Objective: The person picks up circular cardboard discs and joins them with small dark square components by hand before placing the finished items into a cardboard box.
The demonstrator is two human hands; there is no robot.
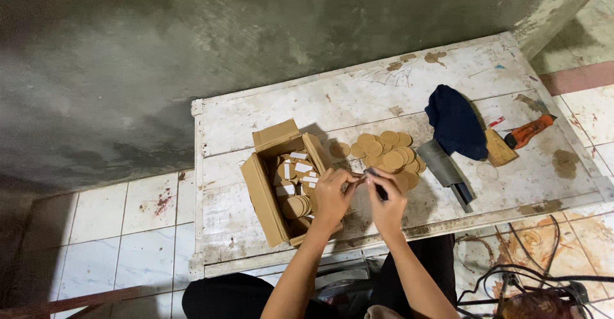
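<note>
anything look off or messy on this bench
Nothing is spilled or broken. The white bench top is badly stained and scuffed, with brown blotches near its far and right edges. The tan discs lie in a loose heap beside the open cardboard box, and the dark blue cloth is crumpled.

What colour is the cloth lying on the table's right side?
Dark navy blue cloth, seen best in the head view.

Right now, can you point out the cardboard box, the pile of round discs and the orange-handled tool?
Cardboard box (pixel 263 194): head view, on its long left wall.
Pile of round discs (pixel 386 151): head view, on a disc mid-pile.
Orange-handled tool (pixel 531 130): head view, on its orange handle.
</note>
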